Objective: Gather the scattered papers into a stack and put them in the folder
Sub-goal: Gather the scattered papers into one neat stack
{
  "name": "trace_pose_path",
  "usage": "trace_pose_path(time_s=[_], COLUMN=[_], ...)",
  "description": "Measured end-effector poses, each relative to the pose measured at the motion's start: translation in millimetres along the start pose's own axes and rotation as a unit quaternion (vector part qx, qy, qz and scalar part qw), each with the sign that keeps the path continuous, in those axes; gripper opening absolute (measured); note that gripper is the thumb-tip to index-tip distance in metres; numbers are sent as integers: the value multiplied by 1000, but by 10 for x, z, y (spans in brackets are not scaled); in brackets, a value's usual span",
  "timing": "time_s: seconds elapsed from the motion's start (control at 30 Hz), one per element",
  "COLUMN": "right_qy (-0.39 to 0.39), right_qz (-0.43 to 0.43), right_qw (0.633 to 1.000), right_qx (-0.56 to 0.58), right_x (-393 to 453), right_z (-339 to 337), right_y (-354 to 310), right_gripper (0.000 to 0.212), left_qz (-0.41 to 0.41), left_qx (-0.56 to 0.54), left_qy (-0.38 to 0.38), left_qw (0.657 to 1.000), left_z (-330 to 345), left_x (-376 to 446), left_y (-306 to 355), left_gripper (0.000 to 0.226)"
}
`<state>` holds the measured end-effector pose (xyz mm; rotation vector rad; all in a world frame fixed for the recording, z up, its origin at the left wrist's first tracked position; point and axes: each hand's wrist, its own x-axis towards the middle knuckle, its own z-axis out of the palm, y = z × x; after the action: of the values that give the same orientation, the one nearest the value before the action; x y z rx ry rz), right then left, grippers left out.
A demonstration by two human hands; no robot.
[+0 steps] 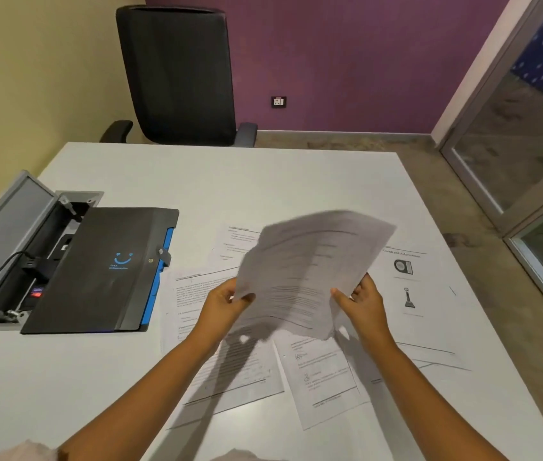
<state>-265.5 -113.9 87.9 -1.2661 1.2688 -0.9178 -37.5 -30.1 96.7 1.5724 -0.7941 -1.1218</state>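
I hold a small sheaf of printed papers (306, 274) lifted off the white table (197, 174), blurred by motion. My left hand (227, 304) grips its lower left corner and my right hand (363, 304) grips its lower right edge. Several more printed sheets lie scattered flat beneath: one at the left (193, 294), one near the front (323, 377), one with pictures at the right (410, 287) and one at the back (237, 244). A closed black folder (97, 274) with a blue logo and blue edge lies to the left of the papers.
An open grey cable box (10, 244) with a plug and cords is sunk into the table's left side, partly under the folder. A black office chair (180, 74) stands behind the table. A glass door (523, 144) is at the right.
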Motion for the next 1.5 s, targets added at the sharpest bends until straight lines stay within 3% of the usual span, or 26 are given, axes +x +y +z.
trace_pose_path(time_s=[0.13, 0.2, 0.37, 0.47, 0.57, 0.7, 0.8, 0.87, 0.93, 1.03, 1.17, 1.33, 1.5], right_qy=[-2, -1, 28, -1, -51, -144, -185, -197, -206, -205, -166, -116, -131], right_qz=[37, 57, 22, 21, 58, 131, 159, 158, 157, 168, 127, 46, -23], right_qw=[999, 997, 998, 999, 996, 969, 940, 931, 927, 929, 956, 988, 990], right_qx=[-15, -44, -51, -31, -33, -154, -238, -264, -274, -259, -208, -94, -39], right_x=[-51, -73, -71, -91, -133, -245, -407, -485, -514, -498, -438, -312, -175], right_z=[70, 119, 230, 378, 596, 829, 929, 973, 1002, 999, 956, 915, 835], right_y=[105, 136, 103, 100, 180, 381, 562, 660, 711, 712, 617, 273, -50], right_gripper=[29, 35, 40, 41, 46, 56, 60, 63, 64, 55, 33, 26, 28], left_qz=[-10, -14, -4, -10, -56, -141, -213, -247, -262, -277, -224, -71, 0], left_qx=[42, 48, 20, 56, 90, 158, 218, 201, 137, 73, 22, 18, -40], left_qy=[8, 19, 80, 125, 176, 203, 258, 295, 288, 212, 135, 150, 174], left_qw=[999, 999, 997, 991, 979, 956, 917, 901, 911, 934, 965, 986, 984], left_z=[147, 200, 86, -69, -281, -547, -636, -635, -622, -644, -633, -620, -712], left_x=[-27, -30, 5, -24, -68, -185, -300, -388, -452, -504, -493, -366, -279], left_y=[-132, -169, -168, -233, -392, -661, -872, -943, -977, -976, -826, -462, -219], left_gripper=[20, 19, 23, 22, 31, 33, 46, 54, 57, 46, 29, 35, 36])
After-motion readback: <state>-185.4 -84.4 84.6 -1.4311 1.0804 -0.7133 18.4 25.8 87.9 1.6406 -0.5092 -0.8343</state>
